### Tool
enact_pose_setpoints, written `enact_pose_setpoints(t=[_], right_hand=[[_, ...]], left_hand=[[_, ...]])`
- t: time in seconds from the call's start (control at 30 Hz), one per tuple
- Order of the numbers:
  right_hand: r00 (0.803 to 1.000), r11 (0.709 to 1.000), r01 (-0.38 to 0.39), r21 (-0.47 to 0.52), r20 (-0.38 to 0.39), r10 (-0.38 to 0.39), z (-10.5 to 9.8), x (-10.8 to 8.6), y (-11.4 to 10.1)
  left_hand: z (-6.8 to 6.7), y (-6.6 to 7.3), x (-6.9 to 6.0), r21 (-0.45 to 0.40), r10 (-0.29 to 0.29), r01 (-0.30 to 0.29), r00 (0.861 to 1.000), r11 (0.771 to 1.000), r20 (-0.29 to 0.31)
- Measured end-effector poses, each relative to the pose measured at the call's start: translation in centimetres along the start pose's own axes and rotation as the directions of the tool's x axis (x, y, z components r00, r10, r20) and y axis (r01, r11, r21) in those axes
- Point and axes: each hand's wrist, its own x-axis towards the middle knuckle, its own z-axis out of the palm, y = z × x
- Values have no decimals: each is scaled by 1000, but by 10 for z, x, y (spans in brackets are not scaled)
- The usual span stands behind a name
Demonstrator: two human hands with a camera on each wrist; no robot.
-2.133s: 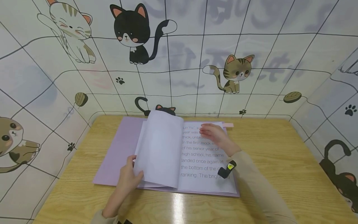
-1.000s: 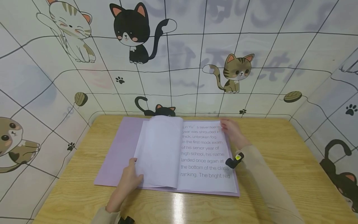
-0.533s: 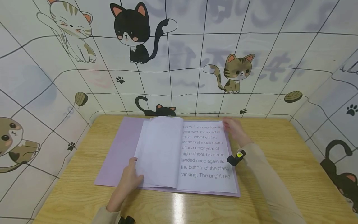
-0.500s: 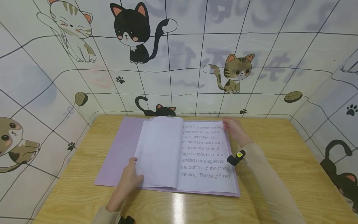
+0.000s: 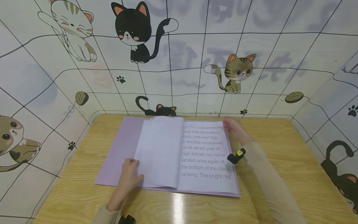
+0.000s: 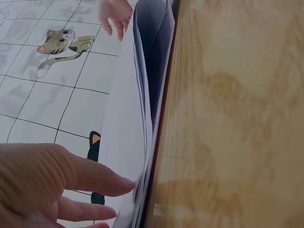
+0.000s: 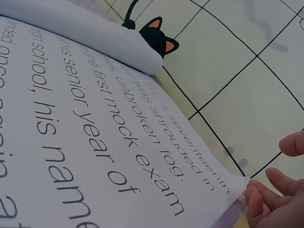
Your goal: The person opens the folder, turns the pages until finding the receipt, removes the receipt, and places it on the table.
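A book with a lilac cover (image 5: pixel 116 155) lies spread on the table. Its left page (image 5: pixel 159 152) is blank and bulges near the spine; the right page (image 5: pixel 205 155) carries large printed English text. My left hand (image 5: pixel 129 174) rests at the lower left edge of the blank page, the thumb on the paper and the fingers loosely extended beside it. At the top right corner of the printed page is my right hand (image 5: pixel 235 129). In the right wrist view its fingers (image 7: pixel 280 183) touch that corner, while the thumb stands apart. A pink tab (image 7: pixel 241 202) shows there, partly hidden.
The wooden table (image 5: pixel 279 161) extends on both sides of the book. Behind it and at the sides stand white walls (image 5: pixel 184 56) with grid lines and cartoon cats. A dark device (image 5: pixel 236 156) is worn on the right wrist.
The right hand moved from above the printed text rightward to the page's top corner, then stayed. The turned page settled flatter on the left. The left fingers shifted slightly.
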Motion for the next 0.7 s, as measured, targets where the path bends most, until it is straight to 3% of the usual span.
enact_pose_setpoints(t=[0.1,0.33,0.7], right_hand=[[1000,999,-4,-35,-22,3,-1,0,1],[999,984,-3,-179,-33,-3,-1,-3,0],[997,974,34,-224,79,-17,8,-10,-4]], left_hand=[[-1,0,-1,7,23,-23,1000,1000,-6],[-1,-3,0,-38,20,-18,999,999,44],[-1,-12,2,-129,50,-42,997,991,60]])
